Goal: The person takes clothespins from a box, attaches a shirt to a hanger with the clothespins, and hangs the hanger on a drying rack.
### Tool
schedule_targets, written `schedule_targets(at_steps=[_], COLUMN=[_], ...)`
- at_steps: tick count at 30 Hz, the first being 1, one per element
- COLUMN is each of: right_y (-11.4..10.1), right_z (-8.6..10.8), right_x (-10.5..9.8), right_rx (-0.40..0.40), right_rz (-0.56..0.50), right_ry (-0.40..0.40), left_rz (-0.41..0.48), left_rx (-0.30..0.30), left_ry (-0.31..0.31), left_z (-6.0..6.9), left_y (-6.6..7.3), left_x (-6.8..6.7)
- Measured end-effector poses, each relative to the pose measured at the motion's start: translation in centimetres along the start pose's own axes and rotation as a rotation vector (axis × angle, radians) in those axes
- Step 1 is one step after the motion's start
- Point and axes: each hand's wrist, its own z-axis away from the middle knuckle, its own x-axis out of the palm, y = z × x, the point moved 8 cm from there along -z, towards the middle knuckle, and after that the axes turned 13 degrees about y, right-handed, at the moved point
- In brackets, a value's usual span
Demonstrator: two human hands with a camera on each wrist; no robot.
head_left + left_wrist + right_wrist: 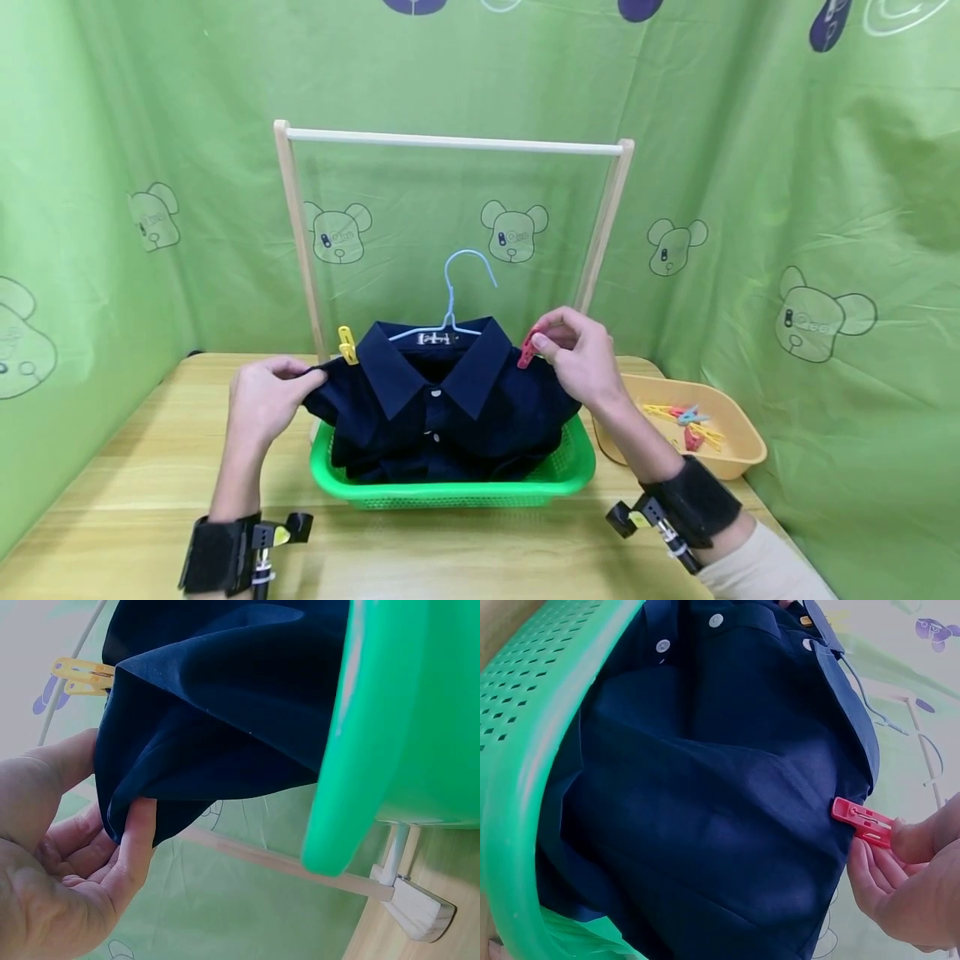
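Observation:
A dark navy shirt (435, 408) with a collar and white buttons hangs on a light blue wire hanger (450, 287), its lower part in a green basket (457, 493). My left hand (272, 400) pinches the shirt's shoulder cloth at the left, below a yellow clothespin (347, 345) clipped beside the collar. In the left wrist view, thumb and fingers of that hand (71, 847) hold the cloth's edge. My right hand (577, 354) pinches a red clothespin (862, 821), whose tip sits on the other shoulder near the collar.
Behind the basket stands a rack with wooden posts (300, 233) and a white crossbar (450, 142). At the right, an orange-yellow tray (723, 408) holds several coloured clothespins (690, 417). Green curtains (450, 75) surround the wooden table (420, 550).

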Motion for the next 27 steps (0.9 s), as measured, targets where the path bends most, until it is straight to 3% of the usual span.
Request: schedule_targets(at_steps=[27], right_y=[0.35], right_z=[0.32], right_x=[0.28], right_rx=[-0.001], right_rz=[0.005], right_ry=[-0.030], left_rz=[0.001], left_rx=[-0.009], left_ry=[0.010], left_z=[-0.07], left_y=[-0.27], left_x=[0.11])
